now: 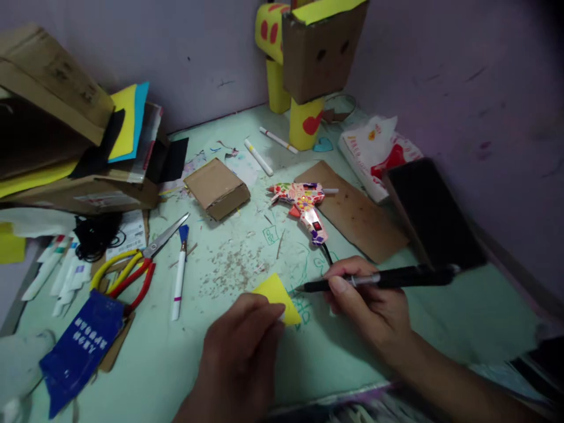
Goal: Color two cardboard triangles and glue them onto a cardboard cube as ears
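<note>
A small yellow piece of paper (274, 289) is pinched between the thumb and fingers of my left hand (240, 346), low in the middle of the view. My right hand (370, 305) grips a black pen (396, 276), its tip pointing left, close to the paper's right edge. Whether the tip touches the paper I cannot tell. Just above my right hand lies a floral glue gun (306, 205), its black cord running down to that hand. Green pen drawings mark the table cover around the paper.
A small cardboard box (217, 187), markers (179, 276) and scissors (150, 249) lie left. Behind stands a yellow figure with a cardboard head (324, 56). Right are a cardboard strip (356, 217), a tissue pack (374, 153) and a dark phone-like slab (434, 211). Boxes (88, 194) fill the back left.
</note>
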`<state>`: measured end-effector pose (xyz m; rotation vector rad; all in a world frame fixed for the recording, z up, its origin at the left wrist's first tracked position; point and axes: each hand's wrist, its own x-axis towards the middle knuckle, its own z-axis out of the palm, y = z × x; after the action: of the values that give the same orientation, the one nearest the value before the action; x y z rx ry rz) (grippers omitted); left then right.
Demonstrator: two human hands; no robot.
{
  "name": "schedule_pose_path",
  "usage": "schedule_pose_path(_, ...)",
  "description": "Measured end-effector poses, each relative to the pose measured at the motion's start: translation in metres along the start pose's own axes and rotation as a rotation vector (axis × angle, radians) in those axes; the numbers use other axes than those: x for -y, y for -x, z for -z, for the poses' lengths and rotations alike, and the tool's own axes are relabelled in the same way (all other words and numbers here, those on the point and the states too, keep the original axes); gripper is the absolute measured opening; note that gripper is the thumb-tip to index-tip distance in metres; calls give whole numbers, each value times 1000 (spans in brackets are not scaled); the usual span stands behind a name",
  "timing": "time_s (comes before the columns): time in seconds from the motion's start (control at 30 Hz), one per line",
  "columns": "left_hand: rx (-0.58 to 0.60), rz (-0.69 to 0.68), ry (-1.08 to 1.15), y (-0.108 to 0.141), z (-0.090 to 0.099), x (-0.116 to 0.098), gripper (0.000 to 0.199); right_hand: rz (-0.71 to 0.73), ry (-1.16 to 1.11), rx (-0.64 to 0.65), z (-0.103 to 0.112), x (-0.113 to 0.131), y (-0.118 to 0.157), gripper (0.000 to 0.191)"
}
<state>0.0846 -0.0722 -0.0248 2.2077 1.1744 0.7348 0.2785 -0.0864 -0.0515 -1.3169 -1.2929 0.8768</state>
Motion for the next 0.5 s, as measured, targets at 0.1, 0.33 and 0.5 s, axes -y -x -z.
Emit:
schedule_pose_path(0.1, -39, -54, -67, 5, -12, -1, 20, 21, 56, -1, 0, -2, 1, 10)
schedule_pose_path(0.33, -40, -38, -203, 3, -22, -1, 27, 58, 136, 66, 2, -3, 0, 12)
schedule_pose_path(0.5, -49, -6, -111, 5, -13, -2, 28, 105, 198, 54, 6, 2, -3, 12)
